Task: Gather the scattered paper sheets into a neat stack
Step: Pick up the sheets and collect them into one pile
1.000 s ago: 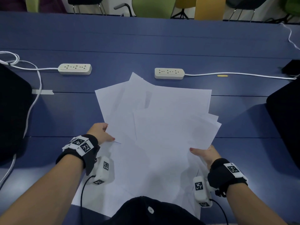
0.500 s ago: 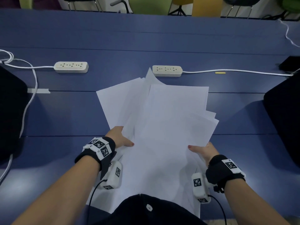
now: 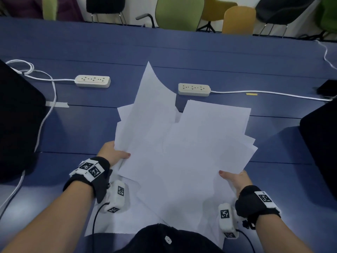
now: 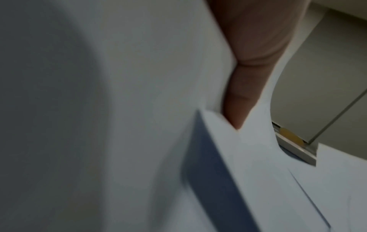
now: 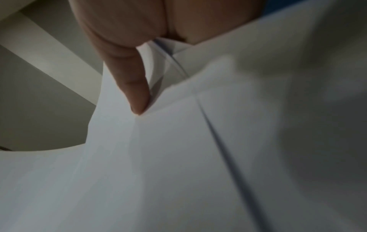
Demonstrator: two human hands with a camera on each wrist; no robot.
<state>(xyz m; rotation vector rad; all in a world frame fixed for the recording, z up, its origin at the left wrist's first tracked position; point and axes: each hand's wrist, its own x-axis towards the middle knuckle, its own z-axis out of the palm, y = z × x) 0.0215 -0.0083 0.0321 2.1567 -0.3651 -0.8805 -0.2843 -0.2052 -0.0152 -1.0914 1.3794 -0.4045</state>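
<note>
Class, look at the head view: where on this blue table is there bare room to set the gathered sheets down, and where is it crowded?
Bare table runs beyond both power strips, left and right. Another bare patch lies between the left hand and the black object. The middle is crowded with fanned paper sheets, gripped also by the right hand.

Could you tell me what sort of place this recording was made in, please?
Probably a meeting room or shared office workspace. A long blue table carries two power strips with white cables, and a row of coloured chairs stands along its far side. Loose paper sheets fit desk work.
</note>
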